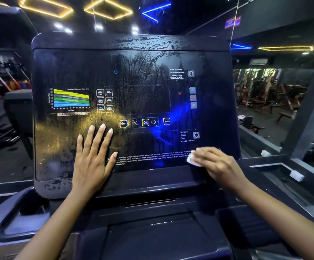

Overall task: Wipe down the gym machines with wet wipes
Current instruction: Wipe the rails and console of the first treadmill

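Observation:
A big dark console panel (pixel 133 81) of a cardio machine fills the middle of the view, streaked with wet smears and printed with a coloured heart-rate chart and buttons. My left hand (pixel 93 156) lies flat on the panel's lower left part, fingers straight and spread. My right hand (pixel 216 164) presses a white wet wipe (pixel 191 159) against the panel's lower right corner, fingers laid over it. Most of the wipe is hidden under the fingers.
Below the panel runs the machine's dark tray and handle frame (pixel 11 218). A small white box (pixel 296 175) lies on a ledge at the right. Another machine (pixel 17 109) stands at the left, and benches show in a mirror (pixel 270 94) at the right.

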Demonstrator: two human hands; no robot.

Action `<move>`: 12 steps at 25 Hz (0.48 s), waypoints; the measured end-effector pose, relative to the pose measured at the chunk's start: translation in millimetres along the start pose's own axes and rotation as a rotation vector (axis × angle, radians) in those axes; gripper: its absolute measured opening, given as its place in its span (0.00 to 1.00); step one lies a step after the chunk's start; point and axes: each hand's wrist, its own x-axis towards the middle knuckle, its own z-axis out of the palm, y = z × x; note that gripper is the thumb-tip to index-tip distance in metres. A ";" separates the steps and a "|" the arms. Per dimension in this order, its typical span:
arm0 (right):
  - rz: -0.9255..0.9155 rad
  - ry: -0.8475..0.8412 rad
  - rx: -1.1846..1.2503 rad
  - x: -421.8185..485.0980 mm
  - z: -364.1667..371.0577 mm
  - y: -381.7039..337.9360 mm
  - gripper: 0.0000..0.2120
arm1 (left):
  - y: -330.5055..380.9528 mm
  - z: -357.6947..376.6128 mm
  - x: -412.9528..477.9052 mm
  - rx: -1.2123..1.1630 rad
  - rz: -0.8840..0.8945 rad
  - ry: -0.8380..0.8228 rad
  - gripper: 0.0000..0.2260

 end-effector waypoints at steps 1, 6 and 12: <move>0.027 0.050 0.011 19.2 2.5 2.5 0.14 | 0.1 -0.3 0.1 -0.004 -0.002 -0.002 0.26; 0.169 0.176 -0.044 106.5 25.5 -3.3 0.15 | 1.2 -0.4 0.7 -0.003 -0.011 -0.012 0.26; -0.041 0.022 -0.029 17.1 35.1 -49.0 0.19 | 0.1 -0.8 0.5 0.007 -0.011 -0.023 0.27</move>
